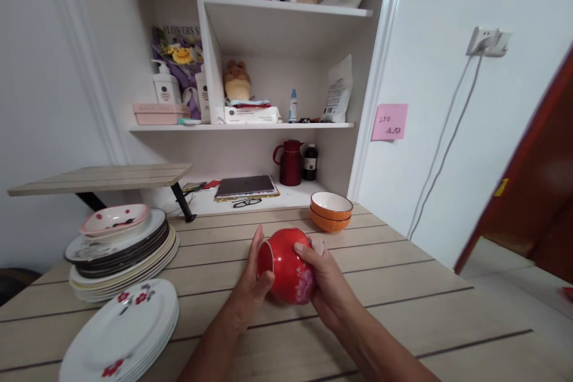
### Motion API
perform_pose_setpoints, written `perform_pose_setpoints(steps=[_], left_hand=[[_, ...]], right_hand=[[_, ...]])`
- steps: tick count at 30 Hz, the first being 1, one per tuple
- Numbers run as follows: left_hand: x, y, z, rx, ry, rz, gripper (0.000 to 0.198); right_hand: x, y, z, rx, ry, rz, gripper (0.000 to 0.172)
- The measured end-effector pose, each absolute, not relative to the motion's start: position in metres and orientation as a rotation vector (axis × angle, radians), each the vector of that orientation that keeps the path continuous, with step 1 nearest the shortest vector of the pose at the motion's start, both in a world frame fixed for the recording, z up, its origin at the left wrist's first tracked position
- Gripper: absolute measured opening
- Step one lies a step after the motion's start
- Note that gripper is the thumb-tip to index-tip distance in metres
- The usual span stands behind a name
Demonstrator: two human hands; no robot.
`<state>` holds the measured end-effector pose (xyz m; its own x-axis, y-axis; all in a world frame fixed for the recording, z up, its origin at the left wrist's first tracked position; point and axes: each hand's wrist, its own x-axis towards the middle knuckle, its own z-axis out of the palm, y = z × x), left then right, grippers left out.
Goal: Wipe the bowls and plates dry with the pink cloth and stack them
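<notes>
Between my two hands, above the wooden table, is a round red ceramic jar with pink flowers on its side. It lies tilted, its pale-rimmed mouth facing left. My left hand holds the mouth end, thumb near the rim and fingers behind. My right hand grips the other end, thumb on top of the red surface. A small whitish bit, too unclear to name, shows by the right fingers. Beyond the jar, two stacked orange bowls with white insides stand on the table.
White flowered plates are stacked at front left. Behind them, a taller plate stack carries a pink-rimmed dish. A raised wooden stand is at back left. A laptop, glasses and red jug lie farther back.
</notes>
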<state>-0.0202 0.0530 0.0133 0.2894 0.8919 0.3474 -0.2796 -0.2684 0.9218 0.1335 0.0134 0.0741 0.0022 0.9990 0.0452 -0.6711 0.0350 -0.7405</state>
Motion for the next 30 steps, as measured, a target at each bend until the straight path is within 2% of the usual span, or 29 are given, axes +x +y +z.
perform_pose_setpoints(steps=[4,8,13,17,21,25,27,30], left_hand=[[-0.017,0.046,0.022,1.23,0.473,1.122,0.122],[-0.007,0.038,0.031,1.193,0.497,1.216,0.118],[0.01,0.027,0.033,0.986,0.413,1.382,0.108],[0.018,0.023,0.027,0.707,0.391,1.229,0.084],[0.016,0.024,0.022,0.45,0.487,1.134,0.077],[0.008,0.025,0.028,0.43,0.562,1.036,0.077],[0.005,0.026,0.031,0.464,0.557,0.955,0.079],[0.003,0.03,0.031,0.622,0.549,1.001,0.076]], right_hand=[[0.136,0.019,0.069,-0.653,-0.545,1.471,0.037],[0.137,0.019,0.072,-0.652,-0.595,1.459,0.037],[0.135,0.007,0.08,-0.644,-0.839,1.389,0.045],[0.125,-0.001,0.073,-0.691,-1.239,1.245,0.049],[0.119,0.001,0.059,-0.82,-1.65,0.9,0.035],[0.122,0.012,0.047,-0.931,-1.829,0.659,0.02],[0.125,0.017,0.045,-0.942,-1.863,0.669,0.018],[0.128,0.021,0.049,-0.85,-1.697,0.884,0.019]])
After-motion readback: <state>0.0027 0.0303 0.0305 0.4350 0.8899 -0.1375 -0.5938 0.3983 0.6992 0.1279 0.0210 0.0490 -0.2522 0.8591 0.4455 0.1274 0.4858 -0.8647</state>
